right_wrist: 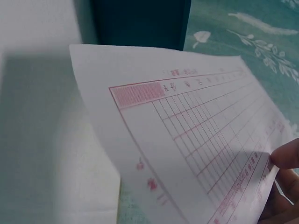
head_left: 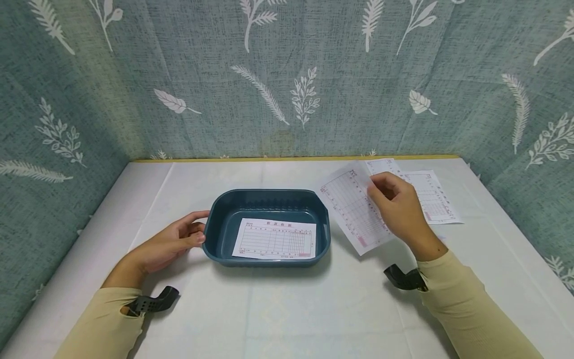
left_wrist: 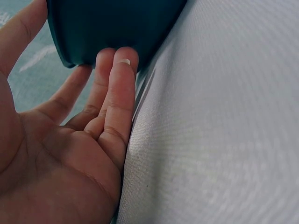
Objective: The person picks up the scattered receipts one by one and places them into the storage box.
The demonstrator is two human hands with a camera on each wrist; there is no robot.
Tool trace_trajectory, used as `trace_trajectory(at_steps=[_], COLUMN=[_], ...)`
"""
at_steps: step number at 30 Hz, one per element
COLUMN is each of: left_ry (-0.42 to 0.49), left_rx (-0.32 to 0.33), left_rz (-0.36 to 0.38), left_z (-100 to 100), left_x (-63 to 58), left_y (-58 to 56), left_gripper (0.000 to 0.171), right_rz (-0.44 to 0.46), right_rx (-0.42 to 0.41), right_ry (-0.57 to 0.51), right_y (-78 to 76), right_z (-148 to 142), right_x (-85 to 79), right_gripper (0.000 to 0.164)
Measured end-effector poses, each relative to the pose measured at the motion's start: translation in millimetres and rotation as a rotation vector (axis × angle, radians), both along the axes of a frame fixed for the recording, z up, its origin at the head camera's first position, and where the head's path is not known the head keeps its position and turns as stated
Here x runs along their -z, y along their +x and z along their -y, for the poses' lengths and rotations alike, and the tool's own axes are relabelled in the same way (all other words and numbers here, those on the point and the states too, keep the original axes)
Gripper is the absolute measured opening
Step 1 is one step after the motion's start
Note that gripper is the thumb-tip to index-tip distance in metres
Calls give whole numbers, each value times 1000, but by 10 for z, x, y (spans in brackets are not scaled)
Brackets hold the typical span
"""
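Note:
A dark teal rectangular bin stands on the table. Inside it, one printed receipt form lies flat, its red lines facing up. My left hand is at the bin's left end, its loosely bent fingers touching the outer wall. To the right of the bin, my right hand pinches a second receipt form by its edge between thumb and fingers. That sheet hangs tilted above the table; in the right wrist view its printed grid fills the middle, with the bin behind.
Behind my right hand, more receipt forms lie on the white-covered table, partly hidden by the hand and the held sheet. Teal leaf-patterned cloth rises along the back and sides. Each wrist carries a black camera mount.

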State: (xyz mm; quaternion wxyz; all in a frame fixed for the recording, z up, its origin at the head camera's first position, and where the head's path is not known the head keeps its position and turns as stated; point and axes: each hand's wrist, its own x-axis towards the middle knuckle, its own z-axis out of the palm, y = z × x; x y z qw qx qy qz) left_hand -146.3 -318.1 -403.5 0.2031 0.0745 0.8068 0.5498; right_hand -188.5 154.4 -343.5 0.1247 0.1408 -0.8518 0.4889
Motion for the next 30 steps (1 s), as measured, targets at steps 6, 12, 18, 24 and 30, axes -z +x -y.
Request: trace_trajectory(at_steps=[6, 12, 18, 24, 30], left_ry=[3, 7, 8, 30, 15], left_rx=[-1, -9, -9, -2, 5], left_rz=[3, 12, 9, 1, 1], left_z=[0, -8, 2, 15, 13], left_x=[-17, 4, -2, -7, -2], left_y=[9, 2, 10, 21, 3], left_gripper=[68, 68, 69, 67, 67], right_rz=[1, -14, -7, 10, 58], right_rx=[-25, -50, -65, -90, -110], right_ry=[-45, -49, -48, -73, -130], right_y=[39, 71, 93, 115, 138], right_z=[30, 57, 95, 131, 171], right_x=[-26, -31, -34, -51, -57], right_gripper=[20, 18, 22, 23, 30])
